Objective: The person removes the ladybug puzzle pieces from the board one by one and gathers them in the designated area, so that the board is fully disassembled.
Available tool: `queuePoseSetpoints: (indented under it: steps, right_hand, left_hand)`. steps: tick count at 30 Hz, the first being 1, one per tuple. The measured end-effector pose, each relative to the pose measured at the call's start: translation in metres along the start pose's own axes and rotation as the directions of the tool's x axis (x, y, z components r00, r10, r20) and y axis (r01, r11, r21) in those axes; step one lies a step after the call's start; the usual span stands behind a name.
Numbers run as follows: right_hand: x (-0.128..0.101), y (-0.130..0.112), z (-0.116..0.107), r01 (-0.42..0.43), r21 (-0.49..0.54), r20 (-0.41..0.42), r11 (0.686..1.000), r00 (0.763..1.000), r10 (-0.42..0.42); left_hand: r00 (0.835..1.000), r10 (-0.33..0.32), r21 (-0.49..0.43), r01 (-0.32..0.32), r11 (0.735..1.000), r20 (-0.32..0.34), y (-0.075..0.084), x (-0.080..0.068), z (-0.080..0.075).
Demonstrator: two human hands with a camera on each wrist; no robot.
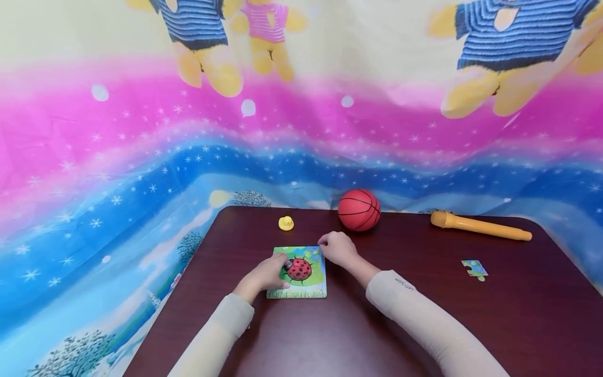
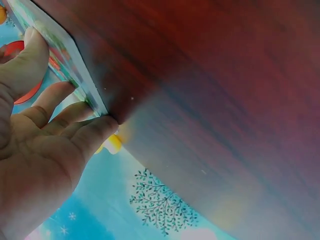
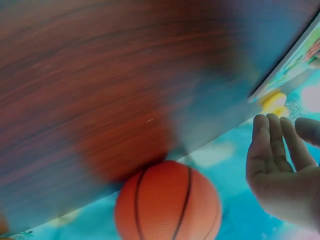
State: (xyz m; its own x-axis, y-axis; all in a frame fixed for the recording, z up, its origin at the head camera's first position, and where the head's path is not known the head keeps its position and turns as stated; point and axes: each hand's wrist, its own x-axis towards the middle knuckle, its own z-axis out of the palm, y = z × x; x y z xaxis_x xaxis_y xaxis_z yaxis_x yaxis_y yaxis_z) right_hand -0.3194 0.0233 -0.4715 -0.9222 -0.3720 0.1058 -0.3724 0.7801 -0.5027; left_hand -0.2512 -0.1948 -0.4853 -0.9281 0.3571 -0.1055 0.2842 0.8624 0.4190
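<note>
A square ladybug jigsaw puzzle [image 1: 308, 288] lies flat on the dark table, its green and blue picture facing up. My left hand [image 1: 270, 272] rests at its left side. In the left wrist view the thumb [image 2: 31, 62] lies over the face, and the other fingers reach along the puzzle's edge. My right hand [image 1: 340, 248] is at the far right corner, fingertips by the border. The right wrist view shows its fingers [image 3: 274, 145] fairly straight and side by side, with nothing visible between them and the thumb. A loose puzzle piece [image 1: 475, 269] lies off to the right.
Behind the puzzle sit a yellow rubber duck [image 1: 286, 223] and a red toy basketball [image 1: 359, 210]. An orange toy microphone [image 1: 480, 226] lies near the back right edge. The brown table [image 1: 377, 340] backs onto a printed cloth [image 1: 282, 125].
</note>
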Motion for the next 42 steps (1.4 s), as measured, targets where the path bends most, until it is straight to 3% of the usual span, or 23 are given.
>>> queuePoseSetpoints:
  steps: [3, 8, 15, 26, 31, 34, 42]
  right_hand:
    - [0.001, -0.008, 0.004, 0.030, 0.016, 0.045, 0.999, 0.999, -0.031]
    - [0.002, -0.019, 0.009, 0.073, 0.033, 0.163, 0.997, 0.984, -0.077]
    - [0.002, -0.027, 0.014, 0.037, -0.014, 0.242, 0.999, 0.970, -0.032]
    - [-0.003, -0.047, 0.011, 0.040, 0.081, 0.420, 0.996, 0.905, -0.070]
    - [-0.004, -0.047, 0.012, -0.071, 0.157, 0.397, 0.985, 0.918, 0.003]
    - [-0.004, -0.046, 0.013, -0.128, 0.219, 0.364, 0.967, 0.930, 0.041]
    - [-0.005, -0.045, 0.019, -0.209, 0.294, 0.271, 0.933, 0.954, 0.128]
  left_hand:
    - [1.000, 0.010, 0.002, -0.010, 1.000, -0.005, 0.000, 0.003, 0.001]
    - [1.000, -0.025, -0.018, 0.025, 1.000, -0.011, 0.001, 0.004, -0.003]
    - [0.999, -0.041, -0.023, 0.041, 0.999, -0.006, 0.000, 0.001, -0.004]
    - [1.000, -0.019, -0.032, 0.019, 0.999, -0.008, 0.001, -0.003, -0.008]
    - [1.000, 0.004, -0.008, -0.004, 1.000, -0.004, 0.003, -0.002, -0.006]
    - [1.000, -0.014, -0.009, 0.014, 1.000, 0.009, 0.003, -0.002, -0.003]
    - [0.999, -0.037, -0.014, 0.037, 0.999, 0.028, 0.000, -0.001, 0.002]
